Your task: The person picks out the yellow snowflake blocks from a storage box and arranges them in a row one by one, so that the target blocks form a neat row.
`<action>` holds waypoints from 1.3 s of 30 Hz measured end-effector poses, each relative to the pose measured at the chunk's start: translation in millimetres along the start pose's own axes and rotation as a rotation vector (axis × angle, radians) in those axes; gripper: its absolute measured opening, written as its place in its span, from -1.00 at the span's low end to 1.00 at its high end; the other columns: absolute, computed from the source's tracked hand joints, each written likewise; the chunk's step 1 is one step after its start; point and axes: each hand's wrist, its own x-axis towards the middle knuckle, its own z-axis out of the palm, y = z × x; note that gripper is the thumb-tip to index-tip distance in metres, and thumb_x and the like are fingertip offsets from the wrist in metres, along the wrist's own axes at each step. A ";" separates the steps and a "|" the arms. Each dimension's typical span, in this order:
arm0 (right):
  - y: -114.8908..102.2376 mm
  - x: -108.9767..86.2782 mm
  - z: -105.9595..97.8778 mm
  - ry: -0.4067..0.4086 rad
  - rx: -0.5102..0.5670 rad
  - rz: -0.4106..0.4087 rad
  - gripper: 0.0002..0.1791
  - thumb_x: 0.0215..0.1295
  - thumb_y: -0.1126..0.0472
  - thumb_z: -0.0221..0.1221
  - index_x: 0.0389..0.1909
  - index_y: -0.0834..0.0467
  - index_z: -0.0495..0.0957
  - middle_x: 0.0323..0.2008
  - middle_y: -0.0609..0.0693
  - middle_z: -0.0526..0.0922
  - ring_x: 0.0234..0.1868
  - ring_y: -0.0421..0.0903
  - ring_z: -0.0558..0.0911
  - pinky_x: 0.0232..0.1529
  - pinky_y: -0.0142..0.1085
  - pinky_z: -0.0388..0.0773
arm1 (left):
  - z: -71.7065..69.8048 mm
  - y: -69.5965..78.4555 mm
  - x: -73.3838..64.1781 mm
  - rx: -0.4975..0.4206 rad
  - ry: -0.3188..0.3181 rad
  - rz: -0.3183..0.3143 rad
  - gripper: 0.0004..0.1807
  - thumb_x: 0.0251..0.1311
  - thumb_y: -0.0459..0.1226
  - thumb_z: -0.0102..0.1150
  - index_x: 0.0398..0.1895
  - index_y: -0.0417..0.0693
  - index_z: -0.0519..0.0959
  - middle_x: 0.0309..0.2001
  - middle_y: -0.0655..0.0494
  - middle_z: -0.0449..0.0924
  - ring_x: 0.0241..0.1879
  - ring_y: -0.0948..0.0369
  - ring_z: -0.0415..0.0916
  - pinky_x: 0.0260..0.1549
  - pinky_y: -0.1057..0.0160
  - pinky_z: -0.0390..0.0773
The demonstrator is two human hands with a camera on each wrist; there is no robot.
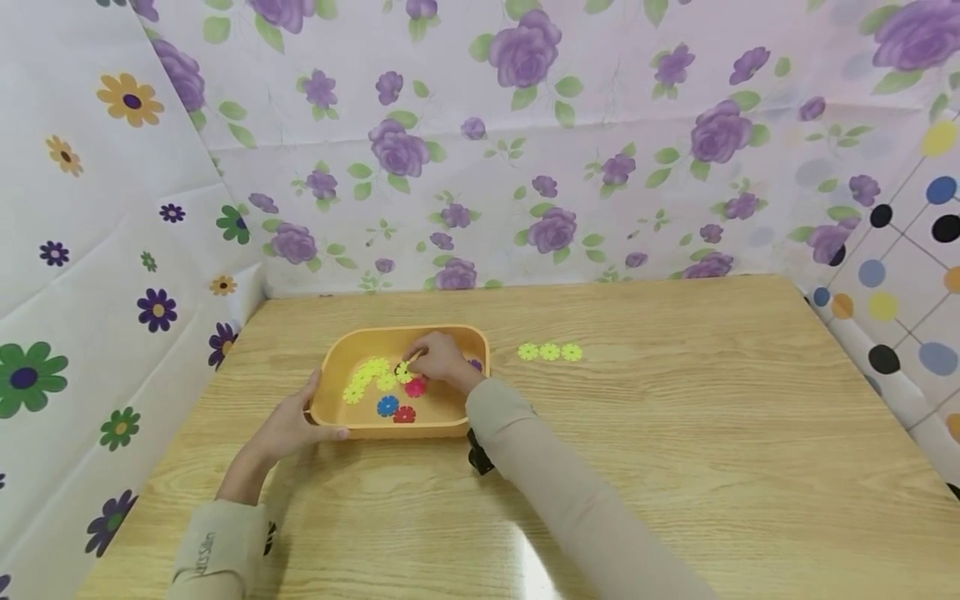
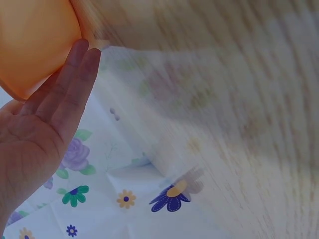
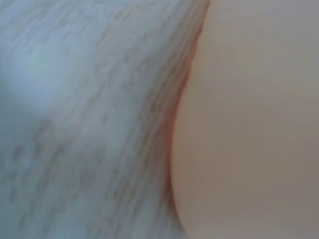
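Note:
An orange plastic basin (image 1: 352, 432) stands on the wooden table, with flower-shaped plastic discs lying in it. My left hand (image 1: 288, 427) rests against its near left corner, fingers along the outer side wall and thumb along the front. In the left wrist view those fingers (image 2: 75, 89) lie nearly straight on the orange wall. Reaching inside over the far side, my right hand (image 1: 438, 358) pinches a yellow flower disc (image 1: 404, 372) between thumb and fingertips. More yellow discs (image 1: 367, 372) are heaped to its left. A pink disc (image 1: 416, 387), a blue disc (image 1: 387, 406) and a red disc (image 1: 404, 414) lie nearer me.
Three yellow flower discs (image 1: 550, 352) lie in a row on the table (image 1: 675, 417), right of the basin. A purple disc (image 1: 475, 365) shows partly behind my right wrist. Flower-printed sheets (image 1: 480, 167) hang behind and left of the table; a dotted one hangs at right.

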 end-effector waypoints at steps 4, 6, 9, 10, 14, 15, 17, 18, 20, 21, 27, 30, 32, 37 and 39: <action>-2.7 -4.5 -5.8 -0.051 0.083 -0.025 -0.77 0.17 0.37 0.14 -0.14 0.29 0.59 -0.42 0.08 0.62 -0.56 -0.03 0.57 -0.58 -0.35 0.46 | 1.2 -2.3 0.9 -0.006 -0.001 0.006 0.29 -0.18 -0.04 0.42 0.36 -0.38 -0.32 0.25 -0.52 0.01 0.18 -0.24 0.15 0.12 -0.14 0.12; -2.9 -6.1 -9.2 -0.075 0.109 -0.033 -0.74 0.20 0.37 0.11 -0.09 0.30 0.56 -0.40 0.10 0.62 -0.51 0.04 0.59 -0.57 -0.32 0.45 | 1.5 -2.5 0.9 -0.012 -0.001 0.009 0.29 -0.18 -0.04 0.42 0.36 -0.38 -0.33 0.24 -0.52 0.03 0.16 -0.22 0.19 0.12 -0.14 0.15; -2.5 -8.4 -14.7 -0.094 0.116 -0.037 -0.73 0.23 0.35 0.09 -0.05 0.30 0.55 -0.39 0.06 0.61 -0.48 0.06 0.59 -0.58 -0.31 0.41 | 2.1 -2.4 1.1 -0.015 -0.002 0.000 0.30 -0.19 -0.02 0.42 0.37 -0.36 -0.33 0.25 -0.51 0.03 0.17 -0.21 0.19 0.12 -0.13 0.13; -2.5 -9.1 -16.4 -0.097 0.114 -0.039 -0.73 0.24 0.33 0.09 -0.05 0.29 0.55 -0.38 0.05 0.62 -0.48 0.07 0.59 -0.59 -0.31 0.39 | 1.9 -2.2 1.0 -0.016 -0.003 -0.003 0.30 -0.19 -0.02 0.42 0.37 -0.36 -0.33 0.25 -0.51 0.02 0.17 -0.21 0.19 0.13 -0.14 0.12; -4.7 -14.1 -23.0 -0.101 0.103 -0.044 -0.72 0.25 0.31 0.08 -0.04 0.28 0.55 -0.39 0.11 0.63 -0.44 0.12 0.58 -0.63 -0.34 0.34 | 1.8 -3.0 1.7 -0.013 -0.005 -0.009 0.31 -0.19 -0.01 0.42 0.37 -0.37 -0.33 0.26 -0.51 0.02 0.17 -0.21 0.18 0.14 -0.14 0.11; -5.5 -15.5 -24.5 -0.102 0.099 -0.048 -0.72 0.25 0.31 0.08 -0.03 0.28 0.54 -0.39 0.15 0.63 -0.42 0.16 0.58 -0.63 -0.35 0.33 | 1.8 -3.1 1.8 -0.015 -0.005 -0.009 0.31 -0.19 -0.01 0.42 0.37 -0.37 -0.33 0.26 -0.51 0.01 0.18 -0.21 0.18 0.14 -0.14 0.10; -6.7 -18.2 -27.1 -0.105 0.094 -0.053 -0.71 0.26 0.31 0.07 -0.02 0.29 0.54 -0.39 0.24 0.62 -0.39 0.22 0.57 -0.64 -0.36 0.32 | 1.7 -2.9 1.6 -0.017 -0.003 -0.003 0.31 -0.19 -0.01 0.42 0.36 -0.38 -0.33 0.26 -0.51 0.01 0.18 -0.22 0.17 0.14 -0.14 0.10; -7.0 -19.4 -28.1 -0.106 0.094 -0.053 -0.70 0.25 0.31 0.07 -0.02 0.30 0.53 -0.39 0.28 0.62 -0.37 0.24 0.57 -0.63 -0.34 0.33 | 1.7 -2.6 1.3 -0.014 -0.004 0.000 0.31 -0.18 -0.01 0.42 0.36 -0.38 -0.33 0.26 -0.51 -0.01 0.18 -0.23 0.16 0.14 -0.14 0.09; -7.3 -21.3 -30.3 -0.110 0.100 -0.059 -0.70 0.26 0.32 0.06 -0.01 0.32 0.52 -0.37 0.33 0.60 -0.36 0.27 0.55 -0.59 -0.30 0.37 | 1.7 -2.7 1.0 -0.018 -0.001 0.006 0.31 -0.19 -0.01 0.42 0.36 -0.39 -0.32 0.26 -0.51 -0.01 0.19 -0.23 0.15 0.14 -0.15 0.09; -7.5 -22.5 -31.6 -0.113 0.108 -0.061 -0.69 0.26 0.32 0.05 0.00 0.33 0.52 -0.35 0.34 0.60 -0.35 0.29 0.54 -0.56 -0.26 0.40 | 2.2 -2.5 0.8 -0.011 0.003 0.012 0.31 -0.20 -0.01 0.43 0.36 -0.40 -0.32 0.26 -0.50 0.00 0.18 -0.22 0.16 0.13 -0.15 0.10; -5.0 -27.7 -40.5 -0.113 0.148 -0.063 -0.69 0.28 0.33 0.03 0.02 0.32 0.51 -0.27 0.32 0.59 -0.35 0.31 0.52 -0.40 -0.05 0.47 | 2.6 -4.1 1.3 -0.009 0.005 0.016 0.30 -0.19 -0.03 0.43 0.36 -0.39 -0.31 0.26 -0.50 0.02 0.17 -0.21 0.18 0.13 -0.14 0.12; -2.8 -28.3 -44.7 -0.110 0.127 -0.081 -0.70 0.28 0.32 0.04 0.00 0.31 0.52 -0.27 0.30 0.60 -0.32 0.31 0.53 -0.46 -0.19 0.48 | 1.4 -4.5 0.9 -0.011 0.001 0.010 0.30 -0.18 -0.03 0.42 0.36 -0.38 -0.32 0.25 -0.52 0.01 0.17 -0.22 0.18 0.13 -0.14 0.12; -1.8 -29.3 -47.7 -0.111 0.108 -0.088 -0.70 0.29 0.32 0.03 0.00 0.30 0.52 -0.28 0.31 0.60 -0.31 0.31 0.54 -0.56 -0.31 0.43 | 1.0 -4.1 0.0 -0.007 0.001 0.007 0.30 -0.18 -0.02 0.42 0.36 -0.37 -0.32 0.25 -0.52 0.03 0.16 -0.22 0.20 0.12 -0.13 0.14; -0.3 -35.0 -58.0 -0.084 0.084 -0.078 -0.72 0.29 0.32 0.04 -0.02 0.26 0.54 -0.33 0.34 0.59 -0.33 0.30 0.53 -0.65 -0.36 0.34 | 1.7 -4.1 1.1 -0.001 -0.006 -0.003 0.31 -0.19 0.01 0.41 0.36 -0.38 -0.32 0.26 -0.52 0.00 0.18 -0.24 0.15 0.13 -0.15 0.11; 0.6 -37.3 -62.0 -0.072 0.091 -0.075 -0.73 0.28 0.32 0.04 -0.04 0.24 0.55 -0.37 0.31 0.59 -0.34 0.30 0.53 -0.57 -0.24 0.43 | 2.0 -2.9 1.2 -0.001 -0.008 -0.006 0.31 -0.19 0.01 0.41 0.36 -0.38 -0.33 0.26 -0.51 -0.01 0.19 -0.24 0.15 0.13 -0.15 0.10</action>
